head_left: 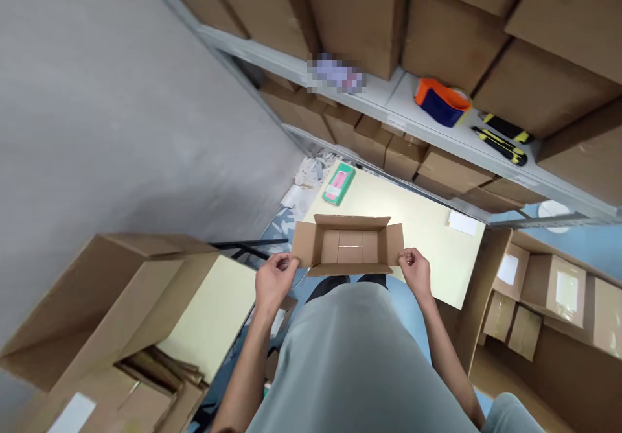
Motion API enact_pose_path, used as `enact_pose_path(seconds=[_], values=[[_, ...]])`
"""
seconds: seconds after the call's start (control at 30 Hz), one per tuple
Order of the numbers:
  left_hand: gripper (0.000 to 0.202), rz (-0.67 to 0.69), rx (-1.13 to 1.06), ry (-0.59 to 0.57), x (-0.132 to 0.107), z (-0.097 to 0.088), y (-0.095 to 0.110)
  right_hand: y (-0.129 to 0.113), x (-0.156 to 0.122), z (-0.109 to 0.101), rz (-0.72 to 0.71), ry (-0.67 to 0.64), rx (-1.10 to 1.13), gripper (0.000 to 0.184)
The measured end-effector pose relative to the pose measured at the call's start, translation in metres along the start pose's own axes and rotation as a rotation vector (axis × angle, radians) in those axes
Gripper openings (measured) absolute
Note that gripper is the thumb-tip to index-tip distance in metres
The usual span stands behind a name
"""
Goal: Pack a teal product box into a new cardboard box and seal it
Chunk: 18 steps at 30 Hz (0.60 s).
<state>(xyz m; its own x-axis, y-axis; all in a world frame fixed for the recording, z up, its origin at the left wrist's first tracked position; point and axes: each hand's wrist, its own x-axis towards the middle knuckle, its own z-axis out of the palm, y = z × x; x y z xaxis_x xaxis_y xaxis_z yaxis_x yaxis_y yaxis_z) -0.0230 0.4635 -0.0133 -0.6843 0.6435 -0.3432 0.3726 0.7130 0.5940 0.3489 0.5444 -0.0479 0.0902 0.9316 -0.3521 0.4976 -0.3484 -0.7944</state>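
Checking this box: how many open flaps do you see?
4: left flap, in the left hand; right flap, in the right hand; far flap and near flap, on long sides.

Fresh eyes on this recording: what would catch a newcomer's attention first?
First, the open cardboard box near the centre, its side flaps pinched by the left hand and right hand. Then the orange-and-blue object on the grey shelf at upper right, and the green-and-pink item on the pale table, near its far-left corner.

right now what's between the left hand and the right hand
In the head view, an open cardboard box lies between the left hand and the right hand, each pinching one of its end flaps.
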Motion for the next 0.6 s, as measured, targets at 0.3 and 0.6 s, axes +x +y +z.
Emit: enact_pose_path(seconds=[0.3, 0.6], values=[[0.027, -0.218, -0.159, 0.326, -0.023, -0.107, -0.141, -0.091, -0.046, 0.128, -0.341, -0.238, -0.146, 0.027], [0.026, -0.430, -0.315, 0.562, -0.042, -0.225, -0.336, -0.166, -0.145, 0.330, -0.653, -0.425, -0.388, 0.018]])
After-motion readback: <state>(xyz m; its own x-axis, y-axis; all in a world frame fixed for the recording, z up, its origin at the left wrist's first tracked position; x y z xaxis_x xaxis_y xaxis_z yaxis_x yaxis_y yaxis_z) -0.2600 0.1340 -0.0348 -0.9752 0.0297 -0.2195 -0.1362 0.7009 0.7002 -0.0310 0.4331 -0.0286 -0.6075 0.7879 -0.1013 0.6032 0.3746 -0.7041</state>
